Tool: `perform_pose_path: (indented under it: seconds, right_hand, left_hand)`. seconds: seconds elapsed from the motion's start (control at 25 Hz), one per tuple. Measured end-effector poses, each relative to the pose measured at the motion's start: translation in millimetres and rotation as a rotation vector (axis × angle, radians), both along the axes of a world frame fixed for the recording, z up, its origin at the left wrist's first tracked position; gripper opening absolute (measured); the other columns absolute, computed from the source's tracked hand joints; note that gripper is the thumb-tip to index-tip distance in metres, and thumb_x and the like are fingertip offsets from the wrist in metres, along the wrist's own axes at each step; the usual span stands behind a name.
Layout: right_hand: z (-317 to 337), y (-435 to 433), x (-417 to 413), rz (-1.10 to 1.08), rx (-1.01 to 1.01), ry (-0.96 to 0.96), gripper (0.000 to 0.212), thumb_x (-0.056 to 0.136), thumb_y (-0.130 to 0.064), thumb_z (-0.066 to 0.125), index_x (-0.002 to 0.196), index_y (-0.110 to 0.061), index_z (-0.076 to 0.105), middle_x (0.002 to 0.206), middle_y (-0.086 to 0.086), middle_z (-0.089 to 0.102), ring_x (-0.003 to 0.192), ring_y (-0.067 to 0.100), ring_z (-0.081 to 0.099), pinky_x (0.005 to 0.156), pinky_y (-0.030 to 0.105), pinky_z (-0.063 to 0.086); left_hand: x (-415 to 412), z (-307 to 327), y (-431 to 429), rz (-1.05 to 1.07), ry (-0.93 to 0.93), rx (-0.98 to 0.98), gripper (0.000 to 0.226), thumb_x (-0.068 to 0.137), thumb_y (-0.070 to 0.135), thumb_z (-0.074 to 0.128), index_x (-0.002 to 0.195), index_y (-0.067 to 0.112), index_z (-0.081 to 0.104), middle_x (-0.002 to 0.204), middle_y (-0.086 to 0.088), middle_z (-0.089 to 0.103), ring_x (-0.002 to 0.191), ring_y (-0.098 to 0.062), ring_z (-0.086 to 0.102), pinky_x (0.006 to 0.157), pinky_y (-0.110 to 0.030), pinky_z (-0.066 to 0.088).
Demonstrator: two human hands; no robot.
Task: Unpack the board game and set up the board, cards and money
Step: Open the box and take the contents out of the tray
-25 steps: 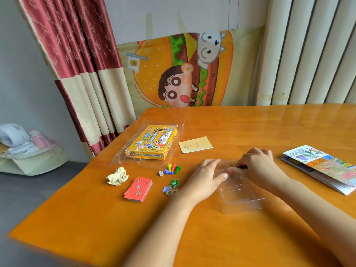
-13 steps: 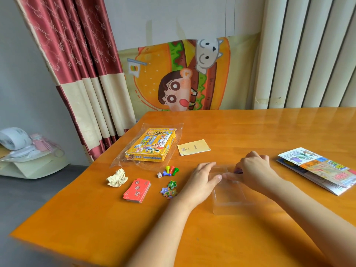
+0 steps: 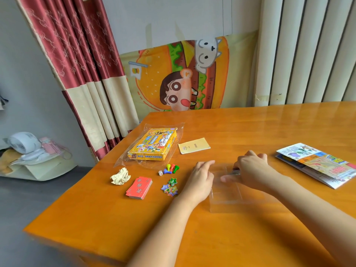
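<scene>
Left hand [image 3: 200, 178] lies relaxed, fingers straight against the left wall of the clear tray [image 3: 227, 197] on the tabletop [image 3: 250, 128]. Right hand [image 3: 252, 168] curls over the tray's far end, pinching a small striped stack [image 3: 234, 171]. Folded board [image 3: 317, 164] lies well to the right. Red card deck [image 3: 139, 187], 4 pawns [image 3: 171, 168], 1 die [image 3: 160, 172] and yellow box [image 3: 152, 144] lie to the left.

One wide-angle view, worn on the head, faces forward and down toward 12 o'clock across the table [image 3: 250, 128] (the lens bows the edges), close above left hand [image 3: 200, 178] and right hand [image 3: 250, 168]; curtain [image 3: 77, 74] at 10 o'clock.
</scene>
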State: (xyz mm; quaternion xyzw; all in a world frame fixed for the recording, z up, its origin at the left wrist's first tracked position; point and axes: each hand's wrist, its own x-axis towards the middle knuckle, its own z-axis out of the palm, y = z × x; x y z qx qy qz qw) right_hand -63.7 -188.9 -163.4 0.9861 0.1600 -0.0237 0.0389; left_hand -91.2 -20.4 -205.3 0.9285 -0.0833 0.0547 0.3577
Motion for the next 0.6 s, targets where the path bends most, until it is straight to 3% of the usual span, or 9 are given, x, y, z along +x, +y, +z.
perform_pose_path:
  seconds: [0.08,0.24,0.4,0.6]
  right_hand:
    - [-2,0,-3,-0.009,0.011,-0.023,0.085,0.068,-0.087,0.026,0.100,-0.020,0.068,0.099,-0.007,0.059,0.116,0.020,0.037,0.097,0.046,0.028]
    - [-13,0,-8,0.005,0.021,-0.048,0.081,0.079,-0.081,0.026,0.107,-0.017,0.067,0.118,-0.003,0.063,0.143,0.018,0.023,0.112,0.056,0.010]
    - [-12,-1,-9,-0.002,0.094,-0.059,0.077,0.077,-0.081,0.031,0.103,-0.016,0.065,0.107,-0.002,0.062,0.125,0.017,0.040,0.112,0.058,0.013]
    - [-7,0,-12,-0.010,0.073,-0.044,0.078,0.076,-0.081,0.033,0.098,-0.015,0.067,0.102,-0.002,0.062,0.120,0.019,0.038,0.109,0.057,0.017]
  left_hand:
    - [-2,-1,-2,0.010,-0.013,0.005,0.044,0.099,0.010,0.034,0.141,0.018,0.040,0.137,-0.003,0.041,0.129,-0.017,0.039,0.107,-0.024,0.029]
    - [-3,-2,-6,0.065,-0.054,0.025,0.043,0.098,0.010,0.037,0.140,0.017,0.043,0.136,-0.004,0.044,0.127,-0.019,0.040,0.106,-0.027,0.031]
    - [-5,-2,-9,0.118,-0.077,0.039,0.042,0.096,0.010,0.039,0.137,0.017,0.046,0.134,-0.005,0.045,0.125,-0.021,0.042,0.104,-0.029,0.032]
    - [-8,0,-9,0.127,-0.090,0.038,0.040,0.096,0.011,0.041,0.136,0.017,0.047,0.134,-0.003,0.045,0.124,-0.019,0.042,0.103,-0.028,0.033]
